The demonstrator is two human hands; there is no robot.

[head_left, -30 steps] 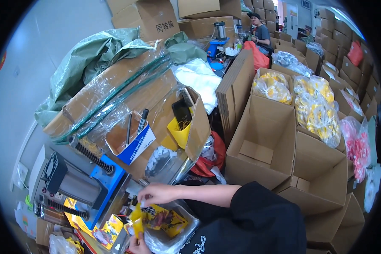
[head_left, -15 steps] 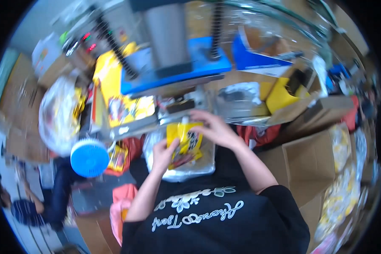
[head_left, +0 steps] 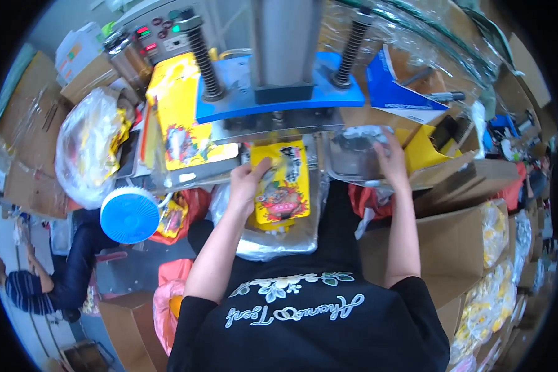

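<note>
A yellow printed pouch [head_left: 283, 198] lies flat in front of the press, its top end close to the press's lower edge. My left hand [head_left: 248, 183] pinches the pouch by its left edge, thumb on top. Under it, more yellow packaging shows on a tray lined with clear plastic [head_left: 254, 245] at my lap. My right hand [head_left: 390, 158] is at the right side of a clear plastic tub [head_left: 344, 162], fingers apart over its rim. Some whitish clear pieces [head_left: 366, 133] lie at the tub's back; they are too blurred to name.
The press has a blue plate [head_left: 285, 99] and spring-wound posts. Yellow pouches [head_left: 177, 118] lie left of it, beside a plastic bag [head_left: 90, 149] and a blue round fan [head_left: 130, 214]. A cardboard box [head_left: 434, 242] stands at right. A person [head_left: 31, 291] sits at far left.
My right hand has left the pouch and moved right to the tub. The pouch now lies flatter, its printed front turned up, with my left hand still on it.
</note>
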